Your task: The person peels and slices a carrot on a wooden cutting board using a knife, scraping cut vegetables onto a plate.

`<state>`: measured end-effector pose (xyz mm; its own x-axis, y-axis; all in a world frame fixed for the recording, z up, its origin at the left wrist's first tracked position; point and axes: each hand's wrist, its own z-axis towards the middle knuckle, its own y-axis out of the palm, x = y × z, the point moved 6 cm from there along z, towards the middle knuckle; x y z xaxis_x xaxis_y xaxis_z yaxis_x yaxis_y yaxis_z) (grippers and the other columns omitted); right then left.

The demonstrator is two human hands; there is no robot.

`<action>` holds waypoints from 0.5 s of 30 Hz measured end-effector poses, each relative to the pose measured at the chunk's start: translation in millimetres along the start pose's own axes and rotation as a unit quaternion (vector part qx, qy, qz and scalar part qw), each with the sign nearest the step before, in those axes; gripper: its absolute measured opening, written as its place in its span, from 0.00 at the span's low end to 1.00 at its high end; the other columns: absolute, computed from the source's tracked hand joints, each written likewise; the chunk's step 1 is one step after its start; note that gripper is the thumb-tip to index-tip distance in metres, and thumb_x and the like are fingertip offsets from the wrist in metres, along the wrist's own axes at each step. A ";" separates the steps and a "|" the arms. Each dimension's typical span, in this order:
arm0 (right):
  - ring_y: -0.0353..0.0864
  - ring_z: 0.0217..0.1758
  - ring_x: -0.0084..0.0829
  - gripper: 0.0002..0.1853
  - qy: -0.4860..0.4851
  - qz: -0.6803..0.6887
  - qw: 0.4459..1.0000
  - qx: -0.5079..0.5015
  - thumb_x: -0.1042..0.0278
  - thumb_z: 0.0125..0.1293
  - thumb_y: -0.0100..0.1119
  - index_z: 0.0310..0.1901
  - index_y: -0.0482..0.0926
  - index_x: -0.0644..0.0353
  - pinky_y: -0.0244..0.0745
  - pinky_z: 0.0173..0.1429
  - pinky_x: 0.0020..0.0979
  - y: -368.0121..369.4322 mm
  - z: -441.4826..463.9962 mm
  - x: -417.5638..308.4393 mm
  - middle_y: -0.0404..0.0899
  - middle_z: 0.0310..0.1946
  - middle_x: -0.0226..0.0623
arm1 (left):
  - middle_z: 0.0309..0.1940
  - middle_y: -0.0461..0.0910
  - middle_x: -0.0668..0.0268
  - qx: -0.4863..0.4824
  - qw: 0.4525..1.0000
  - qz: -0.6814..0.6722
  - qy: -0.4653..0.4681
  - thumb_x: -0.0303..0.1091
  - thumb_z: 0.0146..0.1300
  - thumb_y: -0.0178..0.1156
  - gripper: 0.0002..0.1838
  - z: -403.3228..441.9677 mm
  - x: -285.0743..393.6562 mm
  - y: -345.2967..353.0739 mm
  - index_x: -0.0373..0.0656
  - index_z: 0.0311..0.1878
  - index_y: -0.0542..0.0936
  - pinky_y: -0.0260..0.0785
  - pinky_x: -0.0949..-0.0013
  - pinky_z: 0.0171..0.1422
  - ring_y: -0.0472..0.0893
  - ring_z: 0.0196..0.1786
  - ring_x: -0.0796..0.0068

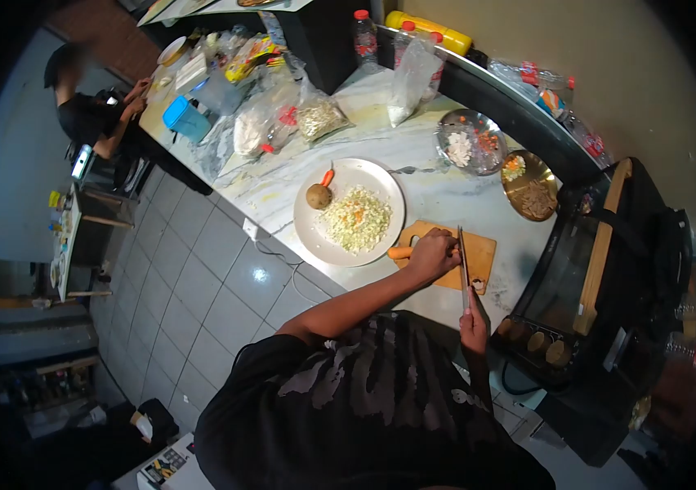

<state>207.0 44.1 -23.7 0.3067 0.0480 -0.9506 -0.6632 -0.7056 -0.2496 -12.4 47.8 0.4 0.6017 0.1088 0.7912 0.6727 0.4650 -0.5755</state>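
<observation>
Matt wooden board (pixel 482 251), metal knife (pixel 464 263)

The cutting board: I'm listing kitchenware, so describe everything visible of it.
The cutting board looks wooden, orange-tan and flat, lying on the marbled counter beside the plate. A carrot under the left hand shows at its left side; the knife in the right hand crosses over it. A small scrap lies near its lower edge.

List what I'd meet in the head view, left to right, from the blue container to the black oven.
Blue container → large white plate → carrot → left hand → knife → black oven.
</observation>
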 end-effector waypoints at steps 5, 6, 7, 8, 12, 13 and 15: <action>0.67 0.37 0.18 0.26 0.010 -0.010 1.000 0.017 0.73 0.77 0.41 0.75 0.63 0.56 0.69 0.45 0.22 -0.4 -4.8 17.6 0.77 0.53 0.30 | 0.27 0.76 0.57 -0.025 0.998 -0.063 0.018 0.30 0.58 0.65 0.07 -5.7 3.3 -8.2 0.38 0.36 0.84 0.69 0.53 0.44 0.76 0.37 0.52; 0.69 0.40 0.19 0.25 -0.012 -0.032 0.999 0.014 0.73 0.78 0.41 0.75 0.63 0.57 0.69 0.47 0.22 1.6 -5.2 14.6 0.75 0.59 0.31 | 0.26 0.76 0.57 -0.022 0.997 -0.061 0.030 0.30 0.59 0.64 0.06 -6.3 6.8 -11.3 0.38 0.37 0.84 0.69 0.53 0.44 0.76 0.37 0.52; 0.71 0.43 0.19 0.25 -0.031 -0.055 0.998 0.010 0.72 0.78 0.41 0.74 0.63 0.58 0.69 0.50 0.22 4.5 -6.0 9.3 0.73 0.65 0.32 | 0.26 0.75 0.56 -0.025 0.997 -0.054 0.040 0.31 0.59 0.64 0.07 -6.5 8.0 -11.2 0.38 0.37 0.83 0.69 0.52 0.44 0.76 0.36 0.52; 0.65 0.36 0.17 0.25 -0.043 -0.040 0.998 0.034 0.71 0.78 0.42 0.75 0.64 0.56 0.66 0.42 0.21 5.2 -6.9 6.7 0.68 0.46 0.27 | 0.26 0.76 0.55 -0.020 0.998 -0.034 0.043 0.32 0.60 0.64 0.08 -4.7 7.2 -9.7 0.37 0.37 0.83 0.69 0.52 0.44 0.76 0.36 0.51; 0.65 0.40 0.17 0.24 0.009 0.010 0.998 0.061 0.70 0.79 0.42 0.74 0.65 0.55 0.64 0.47 0.21 9.8 -16.5 11.8 0.68 0.47 0.28 | 0.28 0.79 0.52 -0.031 0.999 -0.018 0.009 0.35 0.60 0.64 0.10 -5.6 10.9 -5.7 0.35 0.34 0.83 0.70 0.51 0.43 0.78 0.37 0.49; 0.73 0.51 0.18 0.23 0.058 0.032 0.997 0.042 0.70 0.79 0.41 0.73 0.65 0.57 0.67 0.58 0.22 11.1 -16.6 10.7 0.75 0.65 0.33 | 0.29 0.79 0.51 -0.016 0.999 -0.015 0.033 0.34 0.60 0.64 0.10 -4.0 14.5 -8.3 0.35 0.33 0.83 0.71 0.52 0.43 0.78 0.37 0.49; 0.75 0.60 0.22 0.23 0.042 0.013 0.997 0.066 0.68 0.80 0.41 0.73 0.66 0.56 0.66 0.63 0.24 14.2 -19.7 9.7 0.74 0.67 0.36 | 0.29 0.79 0.51 -0.015 0.999 -0.003 0.052 0.33 0.61 0.64 0.09 -7.6 16.2 -10.2 0.35 0.34 0.84 0.71 0.53 0.43 0.79 0.37 0.49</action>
<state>214.1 20.6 -32.9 0.3399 -0.0327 -0.9399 -0.7542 -0.6065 -0.2516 -6.2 38.1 17.5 0.6386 0.0141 0.7694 0.6872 0.4394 -0.5784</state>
